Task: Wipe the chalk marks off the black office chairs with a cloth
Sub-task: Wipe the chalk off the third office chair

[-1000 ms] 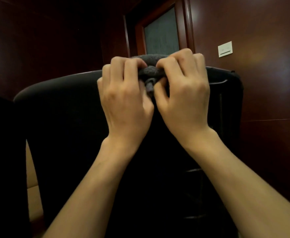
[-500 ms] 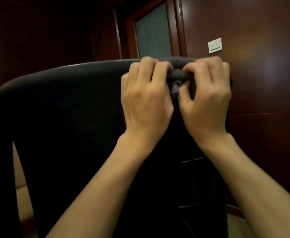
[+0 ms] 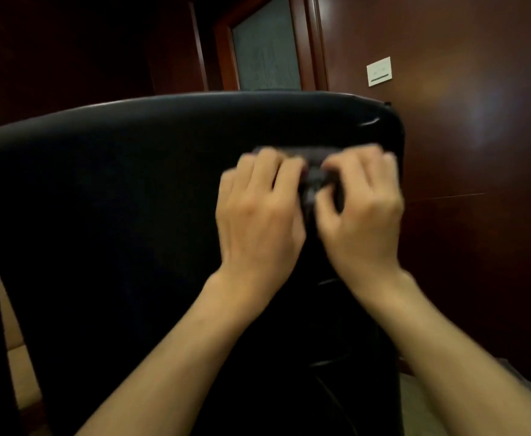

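Note:
A black office chair point(image 3: 116, 199) fills most of the view, its padded back facing me. A dark grey cloth point(image 3: 316, 180) is bunched against the upper right of that back, a little below the top edge. My left hand point(image 3: 258, 212) and my right hand point(image 3: 361, 209) grip the cloth side by side, fingers curled over it and pressing it onto the chair. Both hands are blurred by motion. No chalk marks show on the dark surface.
Dark red wood panelling point(image 3: 478, 184) stands close behind and to the right of the chair. A door with a frosted pane point(image 3: 265, 48) is behind it, and a white wall plate point(image 3: 379, 71) sits on the right wall. Pale floor point(image 3: 19, 357) shows at lower left.
Both hands have slid the cloth from the chair's top edge down onto the upper right of its back. The view has shifted, so the chair sits further left.

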Demonstrator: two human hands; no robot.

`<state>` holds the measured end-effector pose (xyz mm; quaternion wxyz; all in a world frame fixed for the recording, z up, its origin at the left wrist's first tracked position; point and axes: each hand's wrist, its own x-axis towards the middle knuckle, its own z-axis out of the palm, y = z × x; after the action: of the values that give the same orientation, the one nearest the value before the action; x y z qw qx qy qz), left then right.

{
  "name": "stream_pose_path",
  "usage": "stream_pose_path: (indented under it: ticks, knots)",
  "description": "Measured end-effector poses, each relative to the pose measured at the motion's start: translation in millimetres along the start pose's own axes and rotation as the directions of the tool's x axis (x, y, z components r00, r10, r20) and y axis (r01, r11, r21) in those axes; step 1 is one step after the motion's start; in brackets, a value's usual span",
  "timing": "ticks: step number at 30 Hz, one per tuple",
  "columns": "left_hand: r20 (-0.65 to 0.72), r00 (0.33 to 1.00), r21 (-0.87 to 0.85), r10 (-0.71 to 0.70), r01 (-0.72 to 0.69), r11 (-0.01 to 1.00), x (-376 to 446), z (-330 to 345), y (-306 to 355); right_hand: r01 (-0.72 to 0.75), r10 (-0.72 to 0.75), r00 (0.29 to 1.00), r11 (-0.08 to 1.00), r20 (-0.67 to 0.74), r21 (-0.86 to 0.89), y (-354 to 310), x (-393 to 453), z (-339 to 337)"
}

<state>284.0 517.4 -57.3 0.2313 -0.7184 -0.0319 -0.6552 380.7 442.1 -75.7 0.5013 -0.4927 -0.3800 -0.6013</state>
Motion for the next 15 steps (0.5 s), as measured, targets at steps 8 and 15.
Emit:
stream_pose_path:
  ticks: [8,15]
  knots:
    - [0.001,1.0,-0.024,-0.021,0.021,0.999,2,4,5,-0.143,0.145,0.984,0.989,-0.103,0.029,-5,-15,12]
    - [0.127,0.99,-0.02,-0.056,0.059,0.998,-73,3,0,-0.142,0.133,0.983,0.988,0.129,0.061,-12,-83,0]
